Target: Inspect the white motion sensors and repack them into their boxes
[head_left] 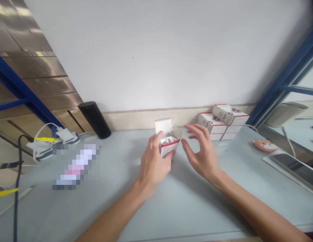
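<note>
My left hand (pixel 156 158) grips a small white cardboard box (pixel 168 148) with a red band, holding it above the grey table. Its top flaps stand up, and small whitish items show inside, too blurred to name. My right hand (pixel 200 151) hovers just right of the box, fingers apart and nothing in them; it does not touch the box. Behind and to the right of that hand, several closed white boxes (pixel 223 122) with red and purple print are stacked against the wall.
A black cylinder (pixel 94 119) stands at the back left. Left of it lie white power strips (pixel 67 136) with cables, and a pixelated object (pixel 77 168). On the right are an orange-and-white animal-shaped item (pixel 264 145) and a dark flat device (pixel 295 168). Blue metal frames (pixel 279 80) flank the table.
</note>
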Demonstrator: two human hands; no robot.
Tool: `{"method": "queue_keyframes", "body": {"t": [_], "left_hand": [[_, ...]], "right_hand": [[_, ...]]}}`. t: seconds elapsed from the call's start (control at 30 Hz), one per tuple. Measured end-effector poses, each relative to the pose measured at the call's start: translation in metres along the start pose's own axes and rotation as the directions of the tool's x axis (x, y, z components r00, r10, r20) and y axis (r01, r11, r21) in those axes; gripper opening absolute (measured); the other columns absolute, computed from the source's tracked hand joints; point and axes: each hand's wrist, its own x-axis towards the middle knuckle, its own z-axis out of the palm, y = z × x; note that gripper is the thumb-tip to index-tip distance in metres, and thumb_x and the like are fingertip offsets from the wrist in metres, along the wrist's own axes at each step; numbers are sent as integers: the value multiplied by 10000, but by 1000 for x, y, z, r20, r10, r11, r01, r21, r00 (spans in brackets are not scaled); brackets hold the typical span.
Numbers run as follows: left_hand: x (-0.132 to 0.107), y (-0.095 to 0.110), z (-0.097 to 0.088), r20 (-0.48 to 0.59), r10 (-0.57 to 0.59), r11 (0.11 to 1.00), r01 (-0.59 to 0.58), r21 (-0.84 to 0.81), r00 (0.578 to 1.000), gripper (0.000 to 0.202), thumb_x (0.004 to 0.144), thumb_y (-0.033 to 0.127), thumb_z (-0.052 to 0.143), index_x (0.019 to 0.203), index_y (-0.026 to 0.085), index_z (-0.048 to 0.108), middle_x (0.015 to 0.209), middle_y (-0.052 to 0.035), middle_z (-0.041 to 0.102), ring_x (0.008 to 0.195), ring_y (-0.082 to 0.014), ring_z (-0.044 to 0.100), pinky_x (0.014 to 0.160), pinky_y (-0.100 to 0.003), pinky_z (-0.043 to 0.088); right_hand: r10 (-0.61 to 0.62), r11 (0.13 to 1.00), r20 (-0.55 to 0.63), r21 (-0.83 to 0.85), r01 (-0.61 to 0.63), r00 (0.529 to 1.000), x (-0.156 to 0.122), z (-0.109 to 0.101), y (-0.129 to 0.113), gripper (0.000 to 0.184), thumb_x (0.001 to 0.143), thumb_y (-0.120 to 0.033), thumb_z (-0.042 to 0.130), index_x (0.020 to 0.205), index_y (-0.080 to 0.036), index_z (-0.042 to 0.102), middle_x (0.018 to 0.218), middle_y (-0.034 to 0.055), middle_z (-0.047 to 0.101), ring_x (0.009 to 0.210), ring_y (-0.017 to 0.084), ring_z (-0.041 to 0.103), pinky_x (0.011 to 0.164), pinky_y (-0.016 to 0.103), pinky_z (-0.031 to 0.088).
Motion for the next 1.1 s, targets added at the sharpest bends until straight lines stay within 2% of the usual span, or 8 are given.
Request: {"method": "queue_keyframes", "body": {"t": [0.13,0.27,0.37,0.53,0.67,0.9,1.0,1.1], "left_hand": [[-1,-4,6,114,-154,936,181,-300,982,950,878,325,811,1607,367,203,1253,-81,717,1028,-233,758,725,-322,644],[2,-8,5,133,-166,902,205,-381,977,1087,849,218,821,1646,380,100,1386,-93,682,1135,-235,743,822,-327,655],[6,-10,2,152,-63,934,112,-339,986,907,860,154,787,1597,375,307,1475,-74,632,1218,-235,712,928,-342,640],[8,-14,0,153,90,962,-46,-268,984,597,855,107,760,1387,304,573,1528,-85,579,1338,-262,640,1046,-400,592],[11,-15,-1,172,77,972,-35,-234,982,598,850,132,783,1386,297,576,1555,-105,547,1381,-279,607,1051,-405,586],[7,-21,10,141,26,912,34,-408,990,751,850,176,805,1485,336,438,1570,-106,518,1326,-264,645,1061,-406,584],[3,-28,19,81,78,859,-25,-512,994,864,837,164,820,1531,355,341,1685,-136,344,1291,-249,668,1019,-398,611],[3,-34,23,71,165,875,-113,-470,984,794,884,163,778,1531,376,369,1626,-107,438,1395,-257,587,1097,-424,563]], "right_hand": [[195,963,115,164,-212,974,2,0,9,207,1026,-397,595,1179,-291,686,1253,90,673,1147,251,673,923,420,618],[194,934,236,253,-252,952,2,1,12,243,1058,-420,540,1203,-295,689,1326,79,680,1208,242,665,992,408,583],[176,915,290,305,-265,941,3,-1,10,233,1063,-435,530,1147,-285,687,1343,74,676,1266,242,631,1040,410,551],[254,832,257,434,-346,933,8,-3,4,235,973,-458,687,1088,-269,608,1116,53,720,1031,212,703,958,398,587],[215,842,236,447,-303,948,9,-3,2,506,976,-422,691,1428,-312,491,1130,51,727,1025,211,712,970,424,591],[171,908,204,346,-234,964,7,0,4,232,1008,-424,638,1139,-238,680,1193,83,734,1121,238,703,971,404,591],[195,918,147,321,-233,970,8,-1,4,194,1002,-404,650,1089,-235,691,1107,69,748,1027,220,721,899,374,606],[91,949,142,288,-129,986,9,-4,6,179,1023,-367,622,1122,-256,721,1105,69,743,1013,213,710,833,348,606]]}}
